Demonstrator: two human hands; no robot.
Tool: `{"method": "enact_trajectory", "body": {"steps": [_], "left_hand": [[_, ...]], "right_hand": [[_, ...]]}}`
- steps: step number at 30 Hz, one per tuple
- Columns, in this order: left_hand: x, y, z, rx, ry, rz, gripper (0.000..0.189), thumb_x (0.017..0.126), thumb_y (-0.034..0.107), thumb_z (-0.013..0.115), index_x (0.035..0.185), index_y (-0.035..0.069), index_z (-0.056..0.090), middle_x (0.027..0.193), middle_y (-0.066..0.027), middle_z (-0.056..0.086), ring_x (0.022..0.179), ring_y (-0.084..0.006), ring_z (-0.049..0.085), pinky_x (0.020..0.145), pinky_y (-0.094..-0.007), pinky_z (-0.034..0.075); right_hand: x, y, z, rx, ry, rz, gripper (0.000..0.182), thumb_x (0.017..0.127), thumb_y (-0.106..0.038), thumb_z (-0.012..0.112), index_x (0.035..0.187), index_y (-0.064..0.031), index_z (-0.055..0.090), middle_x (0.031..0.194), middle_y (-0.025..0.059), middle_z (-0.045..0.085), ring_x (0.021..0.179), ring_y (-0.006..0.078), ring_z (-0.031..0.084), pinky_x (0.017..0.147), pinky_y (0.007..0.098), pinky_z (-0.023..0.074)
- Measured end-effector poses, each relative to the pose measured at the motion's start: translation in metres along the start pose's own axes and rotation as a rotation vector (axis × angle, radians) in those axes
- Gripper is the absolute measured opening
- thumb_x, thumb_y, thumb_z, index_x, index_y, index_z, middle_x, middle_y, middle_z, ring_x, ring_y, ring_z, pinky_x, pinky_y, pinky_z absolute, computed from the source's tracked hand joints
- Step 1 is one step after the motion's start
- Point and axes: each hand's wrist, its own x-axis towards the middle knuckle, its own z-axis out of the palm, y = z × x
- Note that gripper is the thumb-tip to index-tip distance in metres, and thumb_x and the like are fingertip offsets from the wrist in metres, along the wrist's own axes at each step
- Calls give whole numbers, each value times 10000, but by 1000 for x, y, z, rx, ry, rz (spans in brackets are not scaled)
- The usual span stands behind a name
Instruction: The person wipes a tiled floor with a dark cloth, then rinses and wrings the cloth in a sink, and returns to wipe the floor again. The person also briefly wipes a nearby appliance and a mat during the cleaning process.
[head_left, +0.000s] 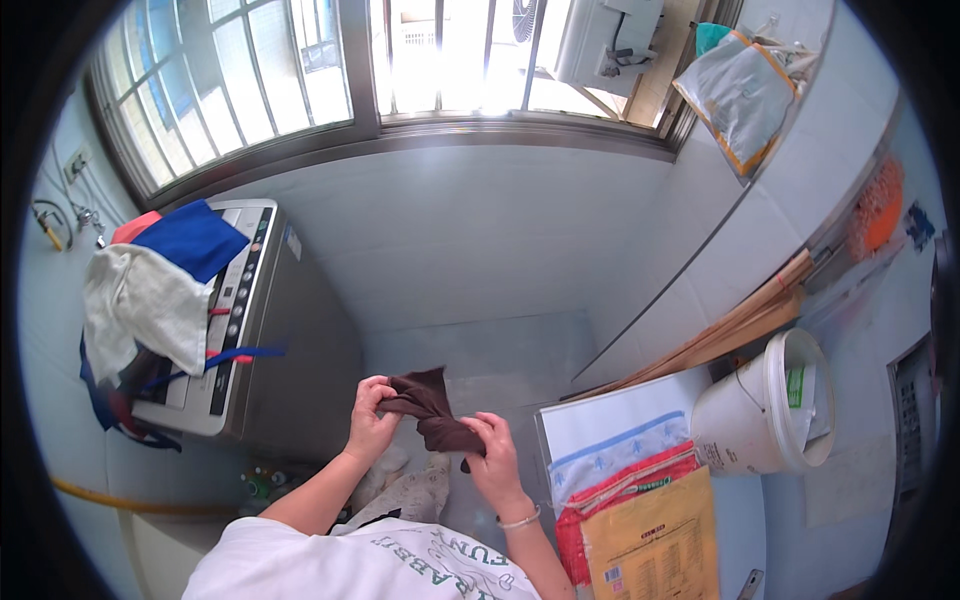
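Observation:
A dark brown cloth (427, 409) is bunched and partly twisted between my two hands, in front of my body. My left hand (373, 420) grips its left end, fingers curled over the edge. My right hand (491, 454) holds the right end, with a small dark bit hanging below. One corner of the cloth sticks up behind. On the washing machine (259, 322) at the left lie a white cloth (146, 307), a blue cloth (193, 238) and a red piece, with blue and red straps hanging over the control panel.
At the right stand a white bucket (739, 420) with packaging inside and a white surface bearing a yellow printed bag (652, 532), a red bag (574, 525) and a patterned blue cloth (622, 450). Wooden boards (720, 330) lean on the wall. Bottles (259, 480) stand low at the left.

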Motion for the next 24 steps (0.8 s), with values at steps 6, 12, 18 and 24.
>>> {"method": "enact_trajectory", "body": {"steps": [6,12,18,24], "left_hand": [[78,-4,17,-656,40,-403,150,758,2,466,892,32,525,908,-26,534,864,-110,516,759,-253,449],[150,-19,24,-663,147,-387,126,716,5,453,822,68,477,777,18,464,704,-70,412,648,-223,369],[180,-18,0,-469,128,-326,148,660,30,469,800,80,463,755,25,439,705,-59,407,623,-207,347],[176,-12,-10,-687,-65,-130,156,719,-43,563,812,44,473,867,-31,513,820,-103,496,742,-237,407]], "right_hand": [[90,15,-2,-224,-27,-36,429,670,117,571,1065,-36,630,1116,160,524,983,322,566,863,368,482],[159,54,-5,-375,-66,-1,365,658,118,528,961,-48,646,1009,134,552,921,303,582,775,368,499],[225,47,-16,-325,-43,-115,243,623,91,530,828,-15,606,842,133,565,806,303,565,710,361,489],[252,70,0,-245,-154,83,185,691,40,618,821,-34,510,795,85,523,706,222,528,620,328,446]]}}
